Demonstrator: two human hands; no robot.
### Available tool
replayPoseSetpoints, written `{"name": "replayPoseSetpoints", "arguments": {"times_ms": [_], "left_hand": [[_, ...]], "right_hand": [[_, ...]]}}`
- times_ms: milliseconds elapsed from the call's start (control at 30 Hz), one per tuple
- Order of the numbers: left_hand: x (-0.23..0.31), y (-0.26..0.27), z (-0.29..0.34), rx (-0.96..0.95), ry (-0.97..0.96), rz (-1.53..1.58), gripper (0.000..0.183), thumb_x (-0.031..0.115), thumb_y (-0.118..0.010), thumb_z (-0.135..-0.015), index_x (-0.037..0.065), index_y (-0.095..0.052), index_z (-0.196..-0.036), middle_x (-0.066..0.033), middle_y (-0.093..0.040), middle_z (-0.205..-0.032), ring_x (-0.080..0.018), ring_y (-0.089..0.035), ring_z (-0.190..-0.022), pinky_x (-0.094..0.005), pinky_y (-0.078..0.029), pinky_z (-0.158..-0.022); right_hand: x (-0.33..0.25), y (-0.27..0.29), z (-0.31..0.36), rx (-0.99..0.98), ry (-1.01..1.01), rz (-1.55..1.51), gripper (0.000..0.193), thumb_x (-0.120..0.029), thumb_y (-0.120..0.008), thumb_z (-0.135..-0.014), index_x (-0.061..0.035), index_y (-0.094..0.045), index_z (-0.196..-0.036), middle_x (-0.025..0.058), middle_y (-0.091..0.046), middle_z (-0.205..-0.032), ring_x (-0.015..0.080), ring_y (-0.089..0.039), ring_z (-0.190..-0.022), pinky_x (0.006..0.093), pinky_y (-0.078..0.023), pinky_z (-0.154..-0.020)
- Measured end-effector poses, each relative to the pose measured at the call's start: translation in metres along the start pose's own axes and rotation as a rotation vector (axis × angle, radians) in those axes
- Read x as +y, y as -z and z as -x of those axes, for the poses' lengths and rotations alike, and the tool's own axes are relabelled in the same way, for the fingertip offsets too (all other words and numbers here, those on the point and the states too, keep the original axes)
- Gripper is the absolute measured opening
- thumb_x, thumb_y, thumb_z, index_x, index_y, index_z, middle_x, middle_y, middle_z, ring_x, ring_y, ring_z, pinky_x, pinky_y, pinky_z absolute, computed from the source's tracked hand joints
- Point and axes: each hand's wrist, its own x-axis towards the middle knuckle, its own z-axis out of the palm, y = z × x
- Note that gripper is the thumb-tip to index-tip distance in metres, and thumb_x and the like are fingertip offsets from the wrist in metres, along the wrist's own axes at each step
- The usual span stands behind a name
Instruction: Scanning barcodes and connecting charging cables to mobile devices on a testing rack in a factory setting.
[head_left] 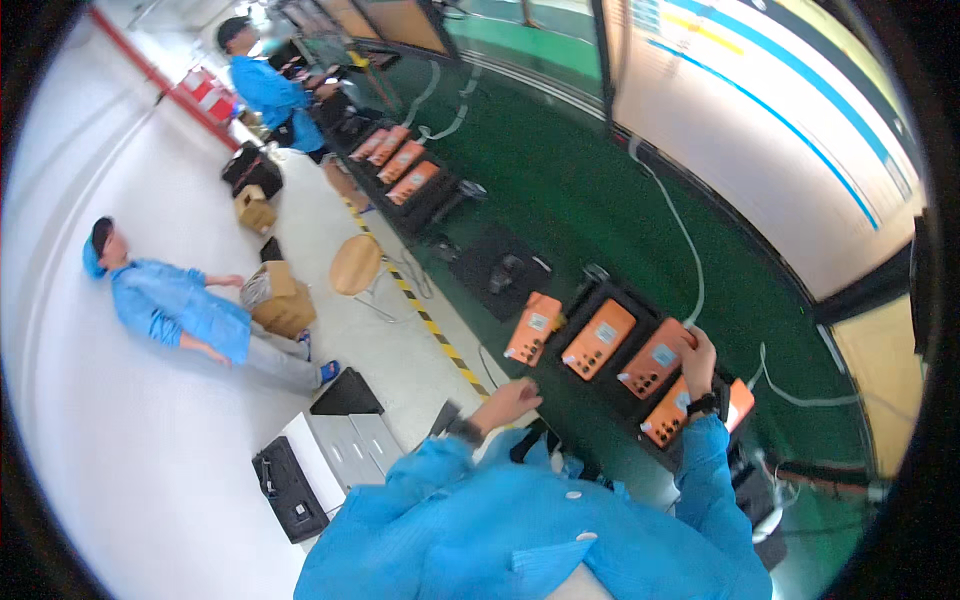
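Observation:
My right hand (698,360) is at the upper end of an orange phone (652,358), its fingers closed on that edge. The phone lies in a black tray (632,402), dark camera circles toward me and a white label on its back. Beside it in the tray are other orange phones, one (598,340) to the left and one (668,412) under my right wrist. Left of the tray, another orange phone (533,328) lies on its own. My left hand (508,402) hovers near the bench's front edge, fingers loosely bent, with nothing visible in them.
A second black tray of orange phones (412,184) stands farther along the green bench (540,170). White cables (680,215) cross the bench. On the left, a person in blue (185,305) stands by a cardboard box (283,305) and a round stool (356,265). Another person (268,92) works far back.

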Motion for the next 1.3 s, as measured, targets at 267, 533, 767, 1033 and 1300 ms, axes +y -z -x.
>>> {"name": "replayPoseSetpoints", "arguments": {"times_ms": [267,533,767,1033,1300], "left_hand": [[-0.152,-0.055,0.123,-0.034,0.480,0.008,0.044,0.038,-0.051,-0.090,-0.004,-0.064,-0.093,-0.0278,-0.064,-0.094,-0.0416,-0.062,-0.093,-0.0483,-0.048,-0.082],[-0.086,0.086,0.040,-0.311,-0.096,0.113,0.038,0.033,-0.055,-0.093,-0.001,-0.062,-0.109,-0.0142,-0.068,-0.096,-0.0212,-0.062,-0.085,-0.0346,-0.049,-0.078],[-0.068,0.159,0.069,-0.751,-0.290,0.002,0.027,0.017,-0.060,-0.092,0.005,-0.054,-0.116,-0.0106,-0.056,-0.109,-0.0169,-0.056,-0.096,-0.0318,-0.047,-0.083],[-0.010,0.185,0.048,-1.130,-0.326,-0.109,0.037,0.014,-0.063,-0.089,0.005,-0.049,-0.123,-0.0117,-0.052,-0.106,-0.0241,-0.054,-0.091,-0.0335,-0.047,-0.080],[0.014,0.150,0.033,-1.269,-0.452,-0.371,0.041,0.017,-0.065,-0.082,0.004,-0.051,-0.119,-0.0141,-0.063,-0.097,-0.0268,-0.062,-0.090,-0.0370,-0.049,-0.079]], "right_hand": [[0.032,-0.067,0.061,0.348,0.297,0.596,0.053,0.000,-0.063,-0.077,0.0012,-0.047,-0.127,0.0259,-0.034,-0.139,0.0427,-0.039,-0.126,0.0431,-0.035,-0.106],[0.023,-0.124,0.146,0.063,0.282,0.567,0.027,-0.001,-0.062,-0.074,-0.0017,-0.062,-0.100,0.0212,-0.051,-0.114,0.0399,-0.048,-0.111,0.0444,-0.040,-0.098],[-0.014,-0.142,0.144,0.063,-0.017,0.423,0.029,-0.013,-0.060,-0.086,-0.0013,-0.059,-0.113,0.0159,-0.062,-0.102,0.0277,-0.063,-0.091,0.0376,-0.051,-0.080],[0.035,-0.107,0.278,0.247,-0.398,0.432,0.022,-0.020,-0.059,-0.085,-0.0067,-0.067,-0.101,0.0141,-0.070,-0.096,0.0302,-0.067,-0.090,0.0389,-0.053,-0.080],[0.044,-0.084,0.305,0.359,-0.386,0.385,0.021,-0.021,-0.061,-0.084,-0.0055,-0.067,-0.096,0.0154,-0.069,-0.088,0.0324,-0.067,-0.083,0.0397,-0.053,-0.074]]}}
